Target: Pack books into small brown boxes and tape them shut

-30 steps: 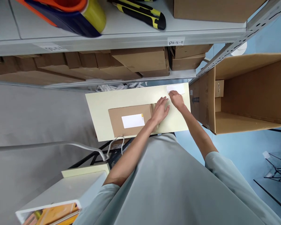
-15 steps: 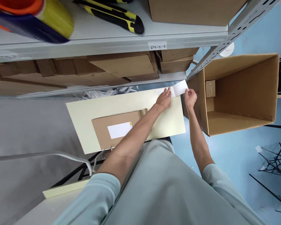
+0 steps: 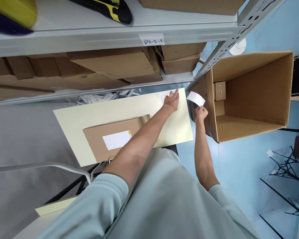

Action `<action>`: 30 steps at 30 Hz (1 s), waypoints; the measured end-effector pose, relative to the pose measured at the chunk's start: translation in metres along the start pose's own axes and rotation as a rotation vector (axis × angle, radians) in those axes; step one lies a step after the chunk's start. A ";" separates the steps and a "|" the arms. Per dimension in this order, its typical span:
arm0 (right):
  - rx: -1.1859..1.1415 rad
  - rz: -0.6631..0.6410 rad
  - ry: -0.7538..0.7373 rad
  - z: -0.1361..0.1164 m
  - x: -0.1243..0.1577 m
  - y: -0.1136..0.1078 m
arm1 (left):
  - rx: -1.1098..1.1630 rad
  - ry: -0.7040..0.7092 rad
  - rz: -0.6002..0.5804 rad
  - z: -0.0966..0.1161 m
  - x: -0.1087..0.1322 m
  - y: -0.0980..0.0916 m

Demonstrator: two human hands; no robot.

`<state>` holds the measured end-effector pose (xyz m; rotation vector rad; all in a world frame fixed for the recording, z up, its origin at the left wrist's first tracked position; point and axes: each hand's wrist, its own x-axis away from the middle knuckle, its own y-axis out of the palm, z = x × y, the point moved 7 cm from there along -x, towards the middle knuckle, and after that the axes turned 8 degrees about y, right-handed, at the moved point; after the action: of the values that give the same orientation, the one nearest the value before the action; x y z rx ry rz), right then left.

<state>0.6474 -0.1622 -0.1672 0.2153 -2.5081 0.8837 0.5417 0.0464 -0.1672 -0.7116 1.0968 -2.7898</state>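
My left hand [image 3: 171, 100] lies on a white paper [image 3: 164, 96] near the far right corner of a pale cream board [image 3: 124, 108], its fingers stretched out. Between the fingertips of my right hand [image 3: 201, 113] is a curled white paper strip [image 3: 196, 98], held just past the board's right edge and apart from the other paper. A flat brown cardboard box [image 3: 94, 139] with a white label [image 3: 116, 140] rests on the board, partly covered by my left forearm.
A metal shelf [image 3: 89, 39] crosses the top, bearing a yellow-black utility knife [image 3: 114, 10] and a tape roll [image 3: 17, 15]. Cardboard boxes [image 3: 114, 63] fill the level below. To the right stands a large open carton [image 3: 254, 96] with a small box [image 3: 219, 90] inside.
My right hand has pulled the white strip away from the paper under my left hand, off the board's right side. My left hand stays on the paper. The view has shifted slightly.
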 end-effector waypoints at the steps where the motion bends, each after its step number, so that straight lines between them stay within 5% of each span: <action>1: -0.046 0.067 0.090 0.012 0.007 -0.009 | 0.013 -0.009 -0.003 0.000 -0.001 -0.001; 3: -0.098 0.166 0.178 0.028 0.028 -0.023 | 0.057 -0.034 -0.011 0.001 0.000 -0.004; 7: -0.138 0.263 0.033 0.015 0.081 -0.049 | 0.182 0.001 0.025 0.023 0.038 -0.014; 11: -0.033 0.238 -0.336 -0.042 0.142 -0.061 | 0.431 0.155 0.194 0.064 0.127 -0.029; 15: 0.136 -0.079 -0.731 -0.092 0.222 -0.033 | 0.894 0.047 0.363 0.073 0.226 -0.036; 19: 0.298 -0.464 -0.974 -0.096 0.319 0.013 | 1.122 -0.062 0.550 0.055 0.308 -0.046; 24: 0.423 -0.789 -1.174 -0.082 0.419 0.045 | 1.097 -0.235 0.791 0.004 0.399 -0.057; 30: 0.411 -0.812 -1.127 -0.113 0.450 0.041 | 1.198 -0.242 0.639 -0.024 0.475 -0.052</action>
<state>0.2831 -0.0564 0.1028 2.1836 -2.5701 1.0246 0.1136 -0.0041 0.0401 -0.3880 -0.3966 -2.1204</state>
